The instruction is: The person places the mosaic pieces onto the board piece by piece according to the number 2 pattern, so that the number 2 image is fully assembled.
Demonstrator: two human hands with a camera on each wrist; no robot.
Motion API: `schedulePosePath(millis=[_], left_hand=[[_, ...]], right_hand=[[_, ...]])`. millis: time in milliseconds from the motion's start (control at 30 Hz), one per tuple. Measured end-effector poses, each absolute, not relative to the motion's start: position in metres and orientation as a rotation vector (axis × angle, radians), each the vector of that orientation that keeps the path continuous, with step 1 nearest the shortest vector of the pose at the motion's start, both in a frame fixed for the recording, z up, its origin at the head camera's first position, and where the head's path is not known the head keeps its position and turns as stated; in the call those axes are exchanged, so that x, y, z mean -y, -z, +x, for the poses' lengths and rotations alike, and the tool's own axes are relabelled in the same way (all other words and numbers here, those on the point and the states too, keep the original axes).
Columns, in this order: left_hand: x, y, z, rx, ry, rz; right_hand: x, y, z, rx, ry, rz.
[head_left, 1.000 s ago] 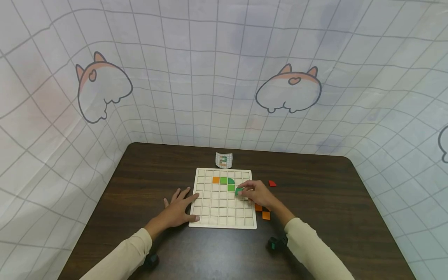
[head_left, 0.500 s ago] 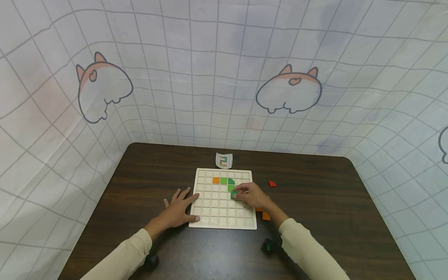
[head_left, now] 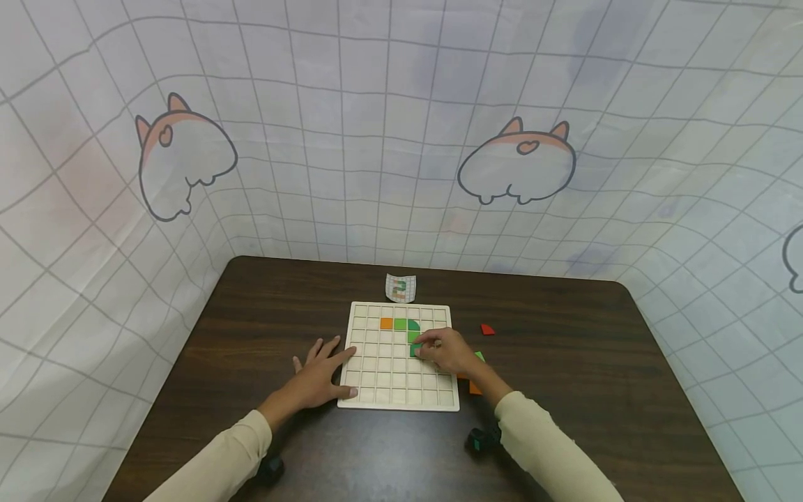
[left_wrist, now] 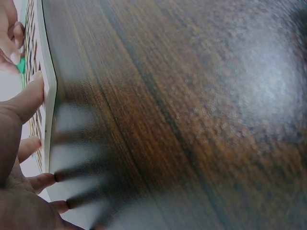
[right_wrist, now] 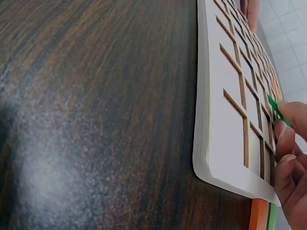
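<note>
Green tile point(head_left: 413, 351) pinched in your right hand point(head_left: 444, 351), you were apparently seating it nearer the board's point(head_left: 392, 383) right edge, squaring likely needed; your left hand point(head_left: 318, 375) lay spread across the left.

Board point(head_left: 399, 380), paper point(head_left: 400, 288), tiles point(head_left: 487, 329) on table point(head_left: 564, 348)

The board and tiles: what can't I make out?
Head view: the pinched dark green tile's full outline, partly covered by the right hand.
Head view: how many loose tiles lie beside the board; the right forearm hides some.
Head view: the paper card's pattern details, too small.
Left wrist view: part of the board, behind the left hand.
</note>
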State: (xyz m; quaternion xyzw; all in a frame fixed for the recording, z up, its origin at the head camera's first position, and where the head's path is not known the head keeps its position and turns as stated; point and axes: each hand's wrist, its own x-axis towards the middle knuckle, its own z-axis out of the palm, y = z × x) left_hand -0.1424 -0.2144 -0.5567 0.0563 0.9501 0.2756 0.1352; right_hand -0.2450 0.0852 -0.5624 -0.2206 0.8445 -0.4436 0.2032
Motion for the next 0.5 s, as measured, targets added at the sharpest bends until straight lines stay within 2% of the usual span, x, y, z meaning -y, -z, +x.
schedulePosePath(millis=[500], left_hand=[[0.2139,0.5561,-0.1418,-2.751,-0.794,0.167]], right_hand=[[-0.0835,0.5636,-0.2426,-2.423,1.216,-0.625]])
